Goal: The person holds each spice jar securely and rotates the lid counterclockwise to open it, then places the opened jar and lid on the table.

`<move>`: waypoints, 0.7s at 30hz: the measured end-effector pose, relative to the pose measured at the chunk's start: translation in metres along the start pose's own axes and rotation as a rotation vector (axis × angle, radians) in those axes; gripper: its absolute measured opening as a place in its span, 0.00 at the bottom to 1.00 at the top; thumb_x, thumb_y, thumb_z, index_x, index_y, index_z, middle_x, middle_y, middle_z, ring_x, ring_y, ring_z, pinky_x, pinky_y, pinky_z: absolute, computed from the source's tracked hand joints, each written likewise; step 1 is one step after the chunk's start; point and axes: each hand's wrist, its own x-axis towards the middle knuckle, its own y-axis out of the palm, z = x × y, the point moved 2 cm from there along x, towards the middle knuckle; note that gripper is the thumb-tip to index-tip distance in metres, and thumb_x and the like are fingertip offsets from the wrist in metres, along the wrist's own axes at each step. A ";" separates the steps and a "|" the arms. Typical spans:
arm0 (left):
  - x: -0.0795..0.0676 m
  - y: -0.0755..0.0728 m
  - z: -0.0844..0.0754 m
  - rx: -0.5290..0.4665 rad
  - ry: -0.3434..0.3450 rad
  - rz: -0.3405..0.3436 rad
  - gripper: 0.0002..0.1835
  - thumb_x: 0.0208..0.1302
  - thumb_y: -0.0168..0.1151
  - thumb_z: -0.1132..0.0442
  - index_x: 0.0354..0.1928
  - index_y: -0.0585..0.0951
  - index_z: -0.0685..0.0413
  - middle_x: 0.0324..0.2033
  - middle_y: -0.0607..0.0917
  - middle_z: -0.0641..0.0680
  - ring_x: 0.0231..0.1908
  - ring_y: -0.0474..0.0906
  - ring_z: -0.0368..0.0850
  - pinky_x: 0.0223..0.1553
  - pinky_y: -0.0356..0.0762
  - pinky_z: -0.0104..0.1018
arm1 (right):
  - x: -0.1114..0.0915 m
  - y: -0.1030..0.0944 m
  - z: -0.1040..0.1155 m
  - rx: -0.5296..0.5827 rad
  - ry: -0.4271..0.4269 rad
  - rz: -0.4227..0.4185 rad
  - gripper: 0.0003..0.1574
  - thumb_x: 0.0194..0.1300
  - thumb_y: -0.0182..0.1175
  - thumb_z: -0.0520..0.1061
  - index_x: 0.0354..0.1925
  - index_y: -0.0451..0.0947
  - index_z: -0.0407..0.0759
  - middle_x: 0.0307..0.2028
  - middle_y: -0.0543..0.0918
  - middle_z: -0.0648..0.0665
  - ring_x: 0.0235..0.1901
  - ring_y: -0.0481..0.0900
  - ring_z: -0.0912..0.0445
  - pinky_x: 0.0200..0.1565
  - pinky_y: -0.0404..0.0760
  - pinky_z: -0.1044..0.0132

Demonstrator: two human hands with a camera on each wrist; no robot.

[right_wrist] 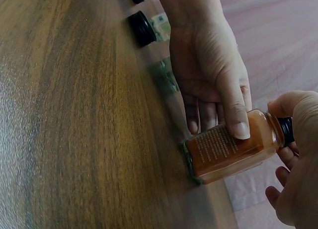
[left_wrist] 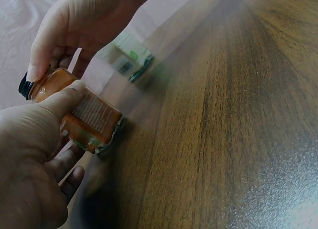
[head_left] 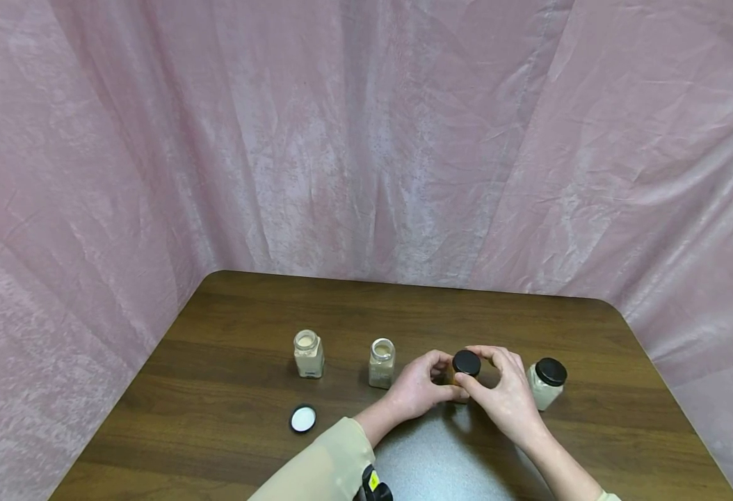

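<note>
A square glass spice jar point(right_wrist: 223, 154) of orange-brown powder, with printed text on its side, stands at the tabletop between both hands. My left hand point(head_left: 415, 390) grips the jar's body, its thumb lying across the printed side in both wrist views. On the black lid point(head_left: 466, 363) my right hand point(head_left: 505, 400) has its thumb and fingers pinched around the rim. The lid sits on the jar's neck; whether it is loose I cannot tell. Left of the hands stand two lidless jars of pale powder, one nearer point(head_left: 382, 365) and one farther left point(head_left: 309, 356).
A black-rimmed lid point(head_left: 302, 419) lies white side up on the wooden table point(head_left: 229, 334). Right of my right hand stands a black-lidded jar point(head_left: 546, 386) of pale contents. The right wrist view shows a black lid point(right_wrist: 142, 29) beyond the left hand. Pink curtains point(head_left: 366, 139) hang behind.
</note>
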 end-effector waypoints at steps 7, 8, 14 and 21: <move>0.000 0.000 0.001 -0.007 0.010 0.001 0.23 0.53 0.82 0.56 0.50 0.82 0.46 0.42 0.84 0.38 0.46 0.81 0.33 0.51 0.78 0.37 | 0.000 0.001 0.000 0.006 -0.024 -0.002 0.28 0.58 0.77 0.48 0.56 0.82 0.49 0.53 0.82 0.49 0.57 0.67 0.53 0.55 0.64 0.50; 0.000 0.000 0.001 -0.005 0.011 0.000 0.23 0.53 0.82 0.56 0.50 0.82 0.46 0.42 0.84 0.38 0.46 0.81 0.33 0.51 0.78 0.37 | 0.000 0.001 0.000 0.006 -0.032 -0.004 0.28 0.58 0.77 0.48 0.56 0.82 0.49 0.53 0.82 0.49 0.57 0.67 0.53 0.55 0.63 0.50; 0.000 0.001 0.001 0.006 0.016 -0.006 0.23 0.53 0.82 0.55 0.50 0.82 0.47 0.42 0.85 0.39 0.46 0.81 0.34 0.51 0.78 0.36 | 0.000 0.002 0.000 0.010 -0.063 -0.006 0.30 0.57 0.75 0.42 0.58 0.81 0.48 0.54 0.82 0.48 0.59 0.66 0.52 0.56 0.62 0.50; 0.000 0.001 0.001 0.003 0.014 -0.007 0.24 0.53 0.82 0.55 0.50 0.82 0.46 0.43 0.85 0.40 0.46 0.81 0.34 0.51 0.78 0.36 | -0.001 0.004 0.000 0.019 -0.055 0.015 0.32 0.57 0.71 0.38 0.61 0.80 0.50 0.57 0.80 0.47 0.61 0.65 0.52 0.58 0.62 0.48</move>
